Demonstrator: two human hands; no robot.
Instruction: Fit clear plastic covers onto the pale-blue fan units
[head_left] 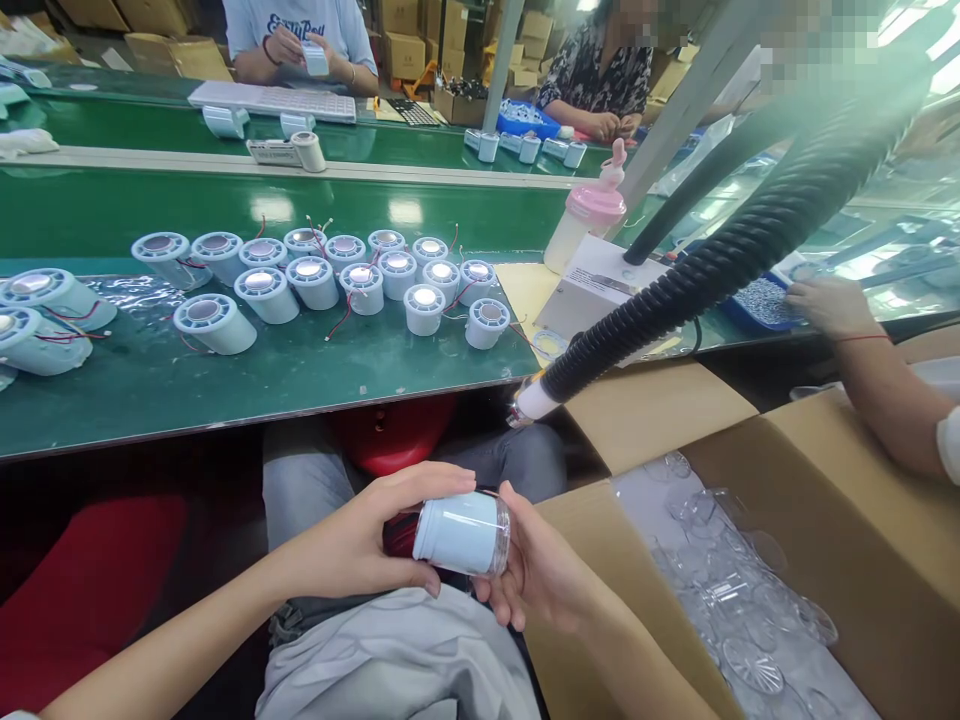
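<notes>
Above my lap, a light blue cylindrical housing (pixel 456 532) lies on its side between both hands, with a clear plastic cover (pixel 501 535) around its right end. My left hand (pixel 382 535) grips the left end, fingers over the top and thumb below. On the clear end, my right hand (pixel 529 560) has its thumb on top and fingers curled beneath. Dark red wires show by my left palm. Several similar blue housings (pixel 266 295) stand on the green bench, thin wires trailing from some of them.
A ribbed black hose (pixel 675 270) slants down to a nozzle near the bench edge. At the right, an open cardboard box (pixel 847 540) holds several clear plastic covers (pixel 727 590). A pink-lidded bottle (pixel 589 215) stands on the bench. Other people work across it and at the right.
</notes>
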